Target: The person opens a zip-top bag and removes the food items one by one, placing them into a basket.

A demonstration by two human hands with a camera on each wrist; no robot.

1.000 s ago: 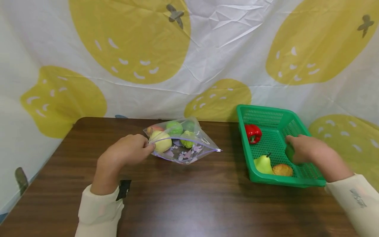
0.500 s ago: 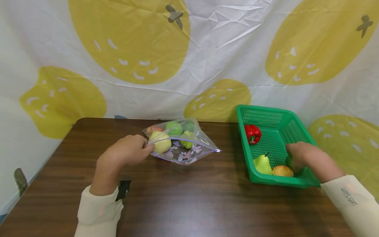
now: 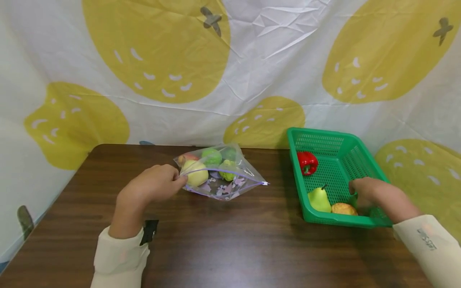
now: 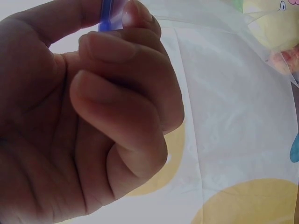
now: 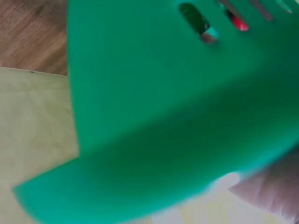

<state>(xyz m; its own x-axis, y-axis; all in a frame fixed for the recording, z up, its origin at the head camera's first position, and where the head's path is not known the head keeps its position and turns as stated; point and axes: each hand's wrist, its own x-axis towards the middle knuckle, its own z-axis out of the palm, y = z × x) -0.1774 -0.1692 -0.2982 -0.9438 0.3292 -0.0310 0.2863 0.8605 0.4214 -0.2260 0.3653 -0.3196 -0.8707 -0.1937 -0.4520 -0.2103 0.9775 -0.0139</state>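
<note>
My left hand (image 3: pixel 155 184) pinches the left corner of a clear zip bag (image 3: pixel 248 170) lying on the table. In the left wrist view, its purple-blue zip strip (image 4: pixel 106 16) runs between thumb and finger. Inside are a pale yellow round fruit (image 3: pixel 196 176), a green round fruit (image 3: pixel 211 156), a bumpy yellow-green one (image 3: pixel 227 170) and a reddish one (image 3: pixel 188 157). My right hand (image 3: pixel 374 196) reaches down into a green basket (image 3: pixel 296 176), its fingers around a dark green thing (image 3: pixel 354 199) mostly hidden beneath it. The basket wall (image 5: pixel 140 93) blocks most of the right wrist view.
A red bell pepper (image 3: pixel 307 163) lies along the basket's left wall. A green pear (image 3: pixel 319 200) and a golden-brown oval item (image 3: pixel 343 208) sit at its near side. A lemon-print cloth (image 3: pixel 252 72) hangs behind the brown wooden table (image 3: pixel 230 240).
My right hand has lowered toward the near side of the basket, and the dark green thing has moved down with it. My left hand keeps its pinch on the bag.
</note>
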